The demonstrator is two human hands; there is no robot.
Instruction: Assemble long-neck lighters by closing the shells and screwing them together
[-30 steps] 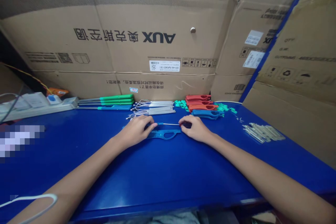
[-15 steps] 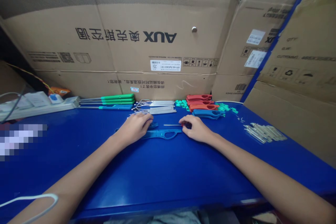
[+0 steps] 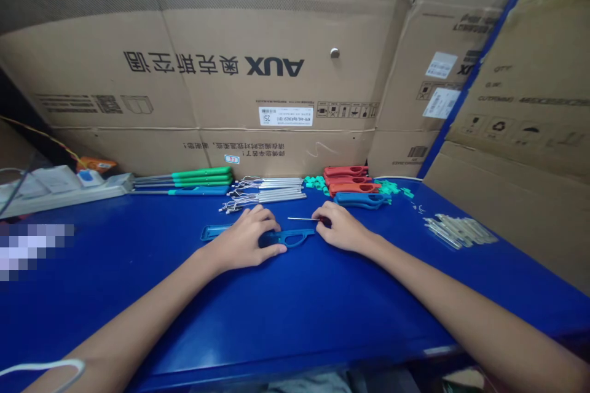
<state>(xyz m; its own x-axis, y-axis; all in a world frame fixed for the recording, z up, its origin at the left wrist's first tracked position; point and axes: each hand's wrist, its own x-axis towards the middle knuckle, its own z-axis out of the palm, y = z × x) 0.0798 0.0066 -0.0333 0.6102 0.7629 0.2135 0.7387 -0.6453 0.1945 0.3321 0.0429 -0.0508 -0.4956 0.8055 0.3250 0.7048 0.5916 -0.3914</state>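
A blue plastic lighter casing (image 3: 214,231) lies lengthwise on the table, with a looped handle at its right end. Across its middle rests my left hand (image 3: 251,236), thumb on the near side and fingers on the far side, gripping it. The part under my palm is hidden. Just right of the casing, my right hand (image 3: 341,226) is closed around the red handle of a screwdriver (image 3: 302,218). Its thin metal shaft points left, above the casing's handle loop and apart from it.
Behind my hands lie silver tubes with wires (image 3: 281,189), teal caps (image 3: 316,183), and red and blue lighter casings (image 3: 346,187). Finished-looking green lighters (image 3: 203,177) and a power strip (image 3: 115,184) are at left. Clear slim parts (image 3: 461,230) lie right. Cardboard (image 3: 207,12) walls the back.
My left hand has come down and spread over the casing, its thumb now at the near side. The right hand keeps the screwdriver nearly in place. The view has shifted slightly.
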